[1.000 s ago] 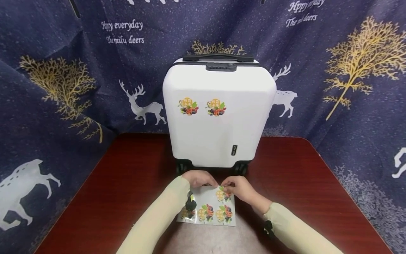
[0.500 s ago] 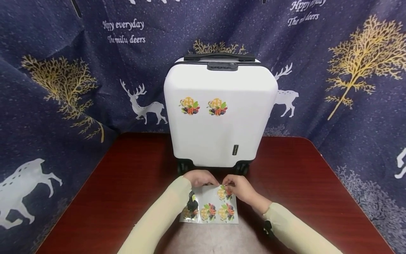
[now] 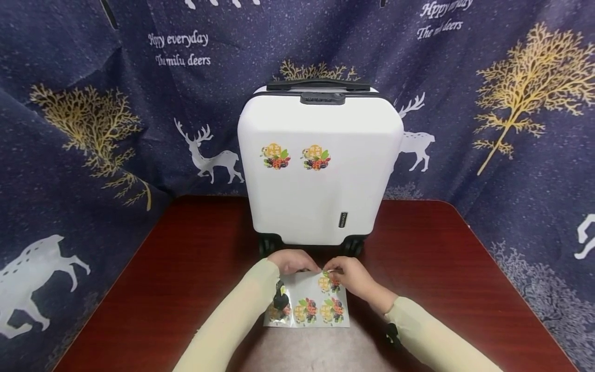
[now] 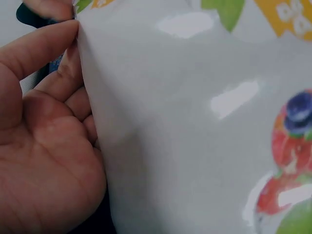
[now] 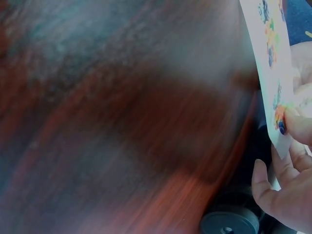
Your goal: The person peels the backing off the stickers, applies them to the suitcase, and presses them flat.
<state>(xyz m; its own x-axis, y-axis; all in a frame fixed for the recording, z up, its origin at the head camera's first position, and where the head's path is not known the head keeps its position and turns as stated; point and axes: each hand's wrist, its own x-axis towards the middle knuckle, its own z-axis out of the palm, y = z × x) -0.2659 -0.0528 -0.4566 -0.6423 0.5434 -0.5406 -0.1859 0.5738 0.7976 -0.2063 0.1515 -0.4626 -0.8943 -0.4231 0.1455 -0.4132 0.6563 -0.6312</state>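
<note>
A glossy white sticker sheet [image 3: 305, 289] printed with several colourful fruit stickers is held up in front of a white suitcase [image 3: 321, 191]. My left hand [image 3: 293, 261] pinches its far edge between thumb and fingers; in the left wrist view the left hand [image 4: 53, 126] has the thumb tip right at that edge. Close beside it, my right hand [image 3: 350, 274] pinches the far right corner, at a fruit sticker [image 3: 329, 282]. From the right wrist view, the right thumb [image 5: 298, 126] presses on the printed side of the sheet [image 5: 271, 63], with fingers behind it.
Two fruit stickers, a left one [image 3: 276, 156] and a right one [image 3: 316, 157], are on the suitcase front. It stands upright on black wheels at the back of a dark red table [image 3: 200, 268]. A blue curtain [image 3: 200, 103] with deer and trees hangs behind.
The sheet has shifted very slightly to the right between the hands. Both hands keep their pinch at its far edge, nearly in place.
</note>
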